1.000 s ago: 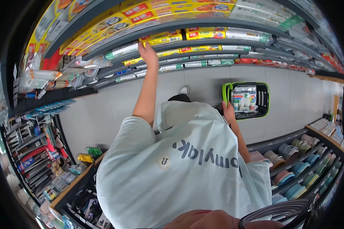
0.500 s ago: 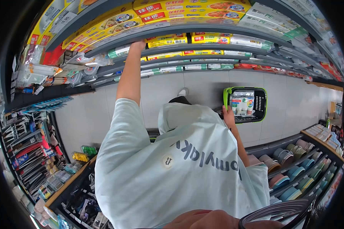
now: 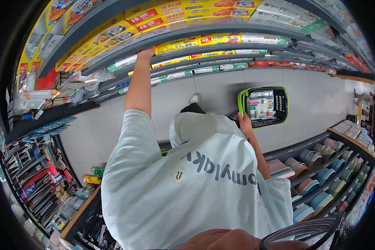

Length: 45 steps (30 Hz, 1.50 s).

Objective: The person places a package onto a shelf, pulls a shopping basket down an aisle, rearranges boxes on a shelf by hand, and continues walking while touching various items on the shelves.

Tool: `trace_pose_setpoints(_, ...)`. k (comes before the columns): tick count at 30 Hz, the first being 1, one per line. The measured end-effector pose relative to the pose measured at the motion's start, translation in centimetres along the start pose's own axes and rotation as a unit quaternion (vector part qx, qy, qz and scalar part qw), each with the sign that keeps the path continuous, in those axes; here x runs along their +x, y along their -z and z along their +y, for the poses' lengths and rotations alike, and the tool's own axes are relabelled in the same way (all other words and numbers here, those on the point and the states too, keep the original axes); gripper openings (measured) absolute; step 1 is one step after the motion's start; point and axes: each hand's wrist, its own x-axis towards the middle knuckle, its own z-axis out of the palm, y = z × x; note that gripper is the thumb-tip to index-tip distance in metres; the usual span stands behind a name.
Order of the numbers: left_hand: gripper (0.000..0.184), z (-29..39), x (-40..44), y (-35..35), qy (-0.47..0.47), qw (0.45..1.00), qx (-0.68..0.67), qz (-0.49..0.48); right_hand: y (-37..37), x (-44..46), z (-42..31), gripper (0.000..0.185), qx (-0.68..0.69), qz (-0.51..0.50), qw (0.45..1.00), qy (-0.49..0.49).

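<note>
Glasses (image 3: 304, 229) are nearest, at the lower right of the frame, and a pale shirt (image 3: 196, 200) with dark lettering fills the lower middle. The left hand (image 3: 146, 53), upper left of centre, reaches in under a grey shelf edge (image 3: 221, 28). It meets the left end of a yellow box (image 3: 176, 46), with a white and green box (image 3: 123, 63) on its other side; its fingers are hidden, so I cannot tell whether they are apart or together. Larger yellow boxes (image 3: 171, 17) sit above, along the top. Right of centre, the right hand (image 3: 245, 122) has its fingers curled on the green handle (image 3: 240, 102) of a black basket (image 3: 286, 106), which holds clear packs (image 3: 261, 107). Bowls (image 3: 308, 158) line racks at the lower right. Farther down, near the middle, a white shoe (image 3: 194, 98) rests on grey floor tiles (image 3: 304, 96).
</note>
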Motion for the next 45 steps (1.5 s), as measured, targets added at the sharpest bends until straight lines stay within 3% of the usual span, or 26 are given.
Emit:
trace_pose_setpoints(4,0.051,-1.8,0.0,-2.0,-0.092,0.981,0.130,0.111,0.2,-0.3,-0.6,0.046,0.007,0.001,1.000,-0.017)
trace_pose_setpoints(11,0.055,-3.8,0.3,-4.9,-0.139,0.947,0.197,0.212,0.2,-0.8,-1.2,0.040,0.020,0.028,0.999,-0.013)
trace_pose_setpoints(28,0.052,-6.4,2.1,-3.0,-0.119,0.990,0.046,0.061,-2.2,-1.5,-1.6,0.046,0.039,0.018,0.996,-0.074)
trace_pose_setpoints(45,0.049,-7.4,2.2,-2.3,-0.080,0.997,-0.005,-0.016,-3.2,-2.3,-1.9,0.051,0.050,0.018,0.995,-0.087)
